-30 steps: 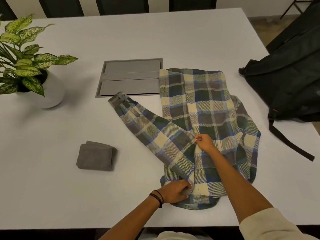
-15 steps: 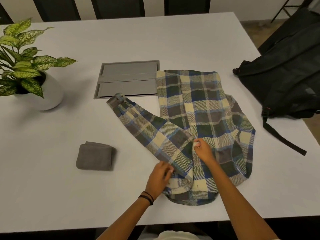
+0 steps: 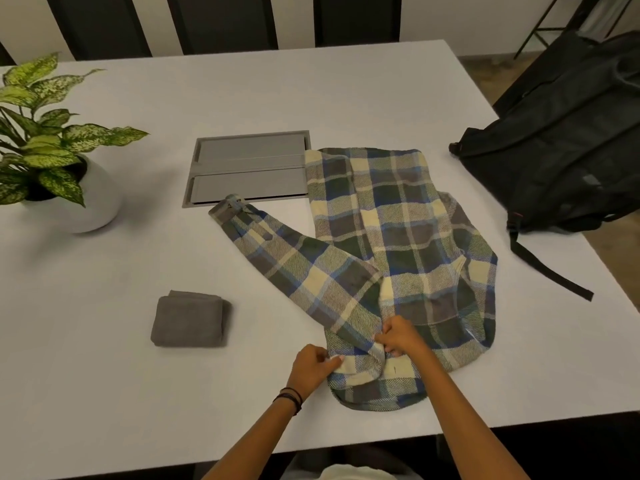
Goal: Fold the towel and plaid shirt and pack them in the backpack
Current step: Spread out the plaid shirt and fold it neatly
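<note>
- Left hand [image 3: 313, 367]: fingers curled, pinching the near left edge of the plaid shirt [image 3: 391, 244]. Dark bands [image 3: 289, 398] sit on its wrist.
- Right hand [image 3: 401, 336]: fingers curled down, gripping a bunched fold of the same shirt just beside the left hand, with a ridge of cloth between the two.
- Plaid shirt: lies flat on the white table [image 3: 104, 393], spreading away from both hands. One sleeve [image 3: 277, 251] runs out beyond the left hand, on a slant away from it.
- Towel [image 3: 188, 318]: grey, folded into a small square, on the table to the outer side of the left hand, apart from the shirt.
- Backpack [image 3: 561, 150]: black, well beyond the right hand at the table's far edge, with one strap [image 3: 547, 271] trailing across the surface.
- Other items: a grey recessed panel [image 3: 249, 168] beyond the sleeve cuff; a potted plant [image 3: 45, 133] far out past the left hand.
</note>
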Action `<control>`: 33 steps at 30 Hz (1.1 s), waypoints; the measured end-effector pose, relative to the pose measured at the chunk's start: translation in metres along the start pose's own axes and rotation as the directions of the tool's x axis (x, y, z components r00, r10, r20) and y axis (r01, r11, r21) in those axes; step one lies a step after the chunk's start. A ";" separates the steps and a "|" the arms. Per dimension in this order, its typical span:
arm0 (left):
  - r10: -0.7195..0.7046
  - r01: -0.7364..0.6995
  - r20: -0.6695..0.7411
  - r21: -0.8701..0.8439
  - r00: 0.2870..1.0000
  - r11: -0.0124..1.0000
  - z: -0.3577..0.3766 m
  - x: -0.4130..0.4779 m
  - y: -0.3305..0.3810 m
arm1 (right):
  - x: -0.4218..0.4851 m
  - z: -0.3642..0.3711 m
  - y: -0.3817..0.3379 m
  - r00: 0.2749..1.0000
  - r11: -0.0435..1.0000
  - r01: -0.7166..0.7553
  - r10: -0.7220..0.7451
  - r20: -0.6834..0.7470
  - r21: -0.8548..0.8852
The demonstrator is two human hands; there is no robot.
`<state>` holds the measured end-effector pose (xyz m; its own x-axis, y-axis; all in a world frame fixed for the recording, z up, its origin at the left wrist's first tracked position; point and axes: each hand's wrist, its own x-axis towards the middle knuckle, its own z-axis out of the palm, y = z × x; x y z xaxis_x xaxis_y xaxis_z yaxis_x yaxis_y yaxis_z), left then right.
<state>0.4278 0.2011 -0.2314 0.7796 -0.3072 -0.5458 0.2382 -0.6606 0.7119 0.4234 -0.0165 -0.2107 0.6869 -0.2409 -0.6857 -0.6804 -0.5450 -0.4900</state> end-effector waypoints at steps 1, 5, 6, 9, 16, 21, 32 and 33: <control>0.009 -0.009 -0.007 -0.016 1.000 1.000 0.000 0.001 0.000 | 0.000 0.000 0.001 1.000 1.000 -0.003 0.003 0.007 -0.014; -0.014 0.014 0.014 -0.016 1.000 1.000 0.000 0.005 0.001 | 0.001 0.001 0.001 0.999 0.998 0.029 -0.028 0.022 -0.048; -0.020 0.020 0.023 -0.001 1.000 1.000 -0.001 0.005 0.000 | 0.000 0.002 0.001 0.998 0.997 0.052 -0.051 0.024 -0.048; -0.069 0.072 0.077 -0.033 0.995 0.997 -0.006 0.008 -0.004 | -0.002 0.002 0.003 0.994 0.995 0.100 -0.099 0.046 -0.021; -0.129 0.175 0.276 -0.152 0.952 0.973 -0.013 0.006 -0.014 | -0.012 -0.001 0.006 0.982 0.991 0.129 -0.134 0.130 0.043; -0.172 0.225 0.299 -0.153 0.939 0.962 -0.014 0.004 -0.016 | -0.007 0.013 0.017 0.987 0.982 0.158 -0.155 0.036 -0.099; -0.146 0.233 0.292 -0.292 0.945 0.928 -0.038 0.007 -0.020 | -0.001 0.005 0.008 0.992 0.990 0.121 -0.122 -0.019 -0.073; -0.146 0.230 0.265 -0.318 0.953 0.920 -0.043 0.009 -0.019 | 0.001 0.003 0.006 0.991 0.991 0.115 -0.119 -0.059 -0.067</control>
<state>0.4554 0.2409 -0.2309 0.5544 -0.3779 -0.7415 0.5823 -0.4603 0.6700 0.4191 -0.0178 -0.2164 0.7769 -0.2211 -0.5896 -0.5781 -0.6215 -0.5287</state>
